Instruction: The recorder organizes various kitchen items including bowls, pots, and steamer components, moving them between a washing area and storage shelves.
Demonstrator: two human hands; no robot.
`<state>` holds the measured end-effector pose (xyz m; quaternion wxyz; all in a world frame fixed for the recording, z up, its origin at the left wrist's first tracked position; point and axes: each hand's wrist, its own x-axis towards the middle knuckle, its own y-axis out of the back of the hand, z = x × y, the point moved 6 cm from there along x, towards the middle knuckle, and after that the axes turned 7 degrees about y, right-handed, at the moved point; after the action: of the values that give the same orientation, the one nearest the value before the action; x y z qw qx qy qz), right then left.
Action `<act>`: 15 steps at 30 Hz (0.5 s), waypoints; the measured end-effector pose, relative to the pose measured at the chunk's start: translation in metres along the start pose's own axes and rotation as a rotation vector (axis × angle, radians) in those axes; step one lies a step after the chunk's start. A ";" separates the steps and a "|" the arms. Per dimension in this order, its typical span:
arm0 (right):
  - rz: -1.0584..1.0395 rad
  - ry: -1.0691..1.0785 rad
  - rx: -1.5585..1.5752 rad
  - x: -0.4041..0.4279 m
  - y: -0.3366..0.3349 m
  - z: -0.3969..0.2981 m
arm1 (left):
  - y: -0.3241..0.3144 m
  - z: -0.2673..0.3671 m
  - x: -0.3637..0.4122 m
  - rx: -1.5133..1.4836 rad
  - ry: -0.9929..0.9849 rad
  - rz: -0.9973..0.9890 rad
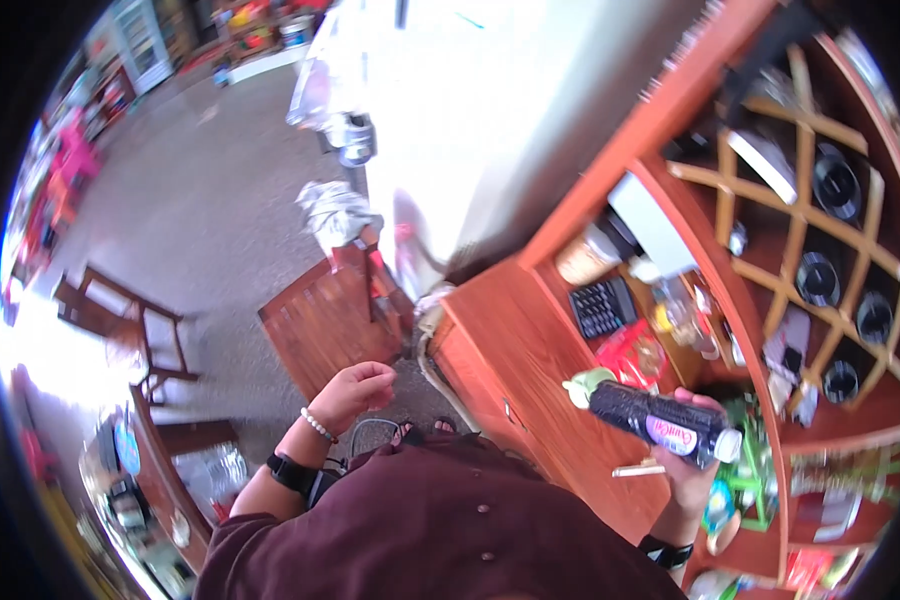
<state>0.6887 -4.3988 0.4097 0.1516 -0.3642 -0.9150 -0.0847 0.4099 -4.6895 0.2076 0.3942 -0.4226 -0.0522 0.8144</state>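
Observation:
My right hand (688,469) is closed around a plastic bottle (637,415) of dark liquid with a white cap and a label bearing writing. It is held slantwise above the wooden cabinet top (540,360). At the bottle's far end shows a pale green lid-like piece (589,386); whether it belongs to the bottle I cannot tell. My left hand (358,391), with a bead bracelet at the wrist, hangs before my body, fingers curled in and nothing visible in them. Beyond it stands a slatted wooden chair (337,315).
In the cabinet's compartment sit a black calculator (602,307) and a red plastic bag (634,352). A lattice rack (799,217) holds several dark bottles. Another wooden chair (139,330) stands at left. Grey cloth (337,210) hangs over the nearer chair's back. A pale cable (435,375) runs along the cabinet.

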 end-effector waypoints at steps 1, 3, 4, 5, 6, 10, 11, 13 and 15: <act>-0.073 -0.018 0.085 0.010 -0.017 0.002 | 0.004 0.000 -0.008 -0.044 -0.020 0.048; -0.192 -0.052 0.066 0.024 -0.040 0.012 | 0.008 0.005 -0.024 -0.010 -0.045 0.108; -0.255 -0.061 0.046 0.033 -0.049 0.020 | 0.013 0.007 -0.027 -0.018 -0.065 0.120; -0.311 -0.071 0.027 0.040 -0.061 0.028 | 0.024 0.011 -0.031 -0.040 -0.089 0.156; -0.339 -0.039 0.044 0.048 -0.072 0.035 | 0.035 0.013 -0.041 -0.058 -0.100 0.174; -0.343 -0.084 0.148 0.068 -0.111 0.050 | 0.084 0.029 -0.078 -0.141 -0.165 0.317; -0.316 -0.090 0.168 0.070 -0.121 0.052 | 0.099 0.032 -0.084 -0.190 -0.189 0.356; -0.380 -0.033 0.161 0.081 -0.139 0.051 | 0.128 0.042 -0.094 -0.215 -0.209 0.404; -0.367 -0.053 0.130 0.085 -0.161 0.048 | 0.163 0.058 -0.109 -0.195 -0.239 0.491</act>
<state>0.5084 -4.4478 0.3857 0.1326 -0.1827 -0.9733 -0.0421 0.3063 -4.8610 0.2473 0.1340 -0.3597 -0.0725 0.9205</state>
